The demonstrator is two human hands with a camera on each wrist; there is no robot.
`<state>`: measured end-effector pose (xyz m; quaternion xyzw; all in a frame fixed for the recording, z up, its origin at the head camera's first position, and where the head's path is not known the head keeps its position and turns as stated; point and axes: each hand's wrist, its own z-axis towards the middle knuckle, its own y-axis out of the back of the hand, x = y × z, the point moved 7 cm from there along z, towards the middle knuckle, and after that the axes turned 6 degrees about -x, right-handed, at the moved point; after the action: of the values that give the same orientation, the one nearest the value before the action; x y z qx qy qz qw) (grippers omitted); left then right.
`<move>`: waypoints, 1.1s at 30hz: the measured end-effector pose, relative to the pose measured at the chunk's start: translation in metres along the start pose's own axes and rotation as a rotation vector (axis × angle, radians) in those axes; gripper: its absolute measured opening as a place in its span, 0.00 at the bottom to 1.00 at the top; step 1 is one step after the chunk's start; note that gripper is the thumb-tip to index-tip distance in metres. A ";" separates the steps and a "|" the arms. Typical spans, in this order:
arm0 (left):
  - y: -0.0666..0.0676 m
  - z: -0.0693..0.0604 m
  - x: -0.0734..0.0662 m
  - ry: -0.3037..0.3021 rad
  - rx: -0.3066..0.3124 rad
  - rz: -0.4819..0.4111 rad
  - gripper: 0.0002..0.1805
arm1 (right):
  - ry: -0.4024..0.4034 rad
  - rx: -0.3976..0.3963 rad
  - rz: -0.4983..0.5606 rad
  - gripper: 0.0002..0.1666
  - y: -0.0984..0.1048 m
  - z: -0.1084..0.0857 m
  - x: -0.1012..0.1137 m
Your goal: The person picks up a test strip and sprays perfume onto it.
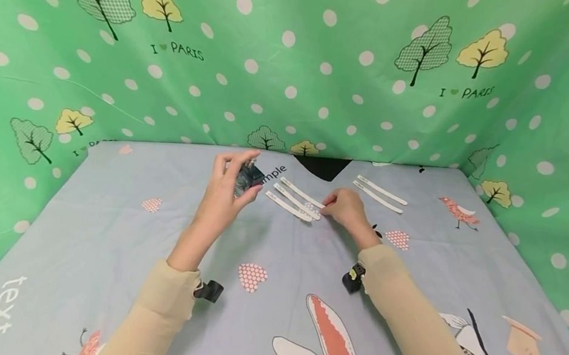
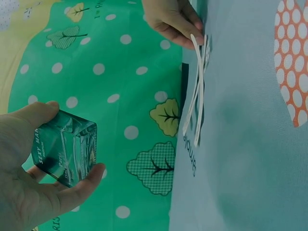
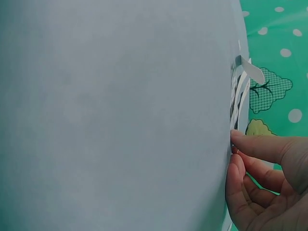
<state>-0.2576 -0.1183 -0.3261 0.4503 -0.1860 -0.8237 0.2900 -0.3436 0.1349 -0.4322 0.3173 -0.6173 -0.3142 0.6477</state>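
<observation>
The left hand point(image 1: 222, 196) holds a glass bottle point(image 2: 65, 149) between thumb and fingers, above the cloth point(image 1: 114, 244), left of three strips. The right hand point(image 1: 347, 211) pinches the right end of the far strip point(image 1: 302, 193). Two others point(image 1: 293, 200) lie just nearer; a pair point(image 1: 383, 190) lies far right.

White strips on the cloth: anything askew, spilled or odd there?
Slightly: in the right wrist view, the end of one white strip seems to curl up off the cloth rather than lie flat. No spill shows.
</observation>
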 end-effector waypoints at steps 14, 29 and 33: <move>0.000 -0.002 0.001 0.000 0.001 0.002 0.35 | -0.026 -0.013 -0.007 0.11 0.003 0.004 -0.004; 0.001 -0.003 0.001 0.000 0.003 0.000 0.35 | -0.006 -0.112 0.018 0.08 0.024 0.007 -0.006; 0.001 -0.003 0.002 0.004 0.005 0.000 0.35 | 0.022 -0.140 0.001 0.08 0.033 0.008 -0.001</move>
<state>-0.2559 -0.1205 -0.3281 0.4528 -0.1875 -0.8223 0.2891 -0.3512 0.1549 -0.4063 0.2745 -0.5868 -0.3526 0.6753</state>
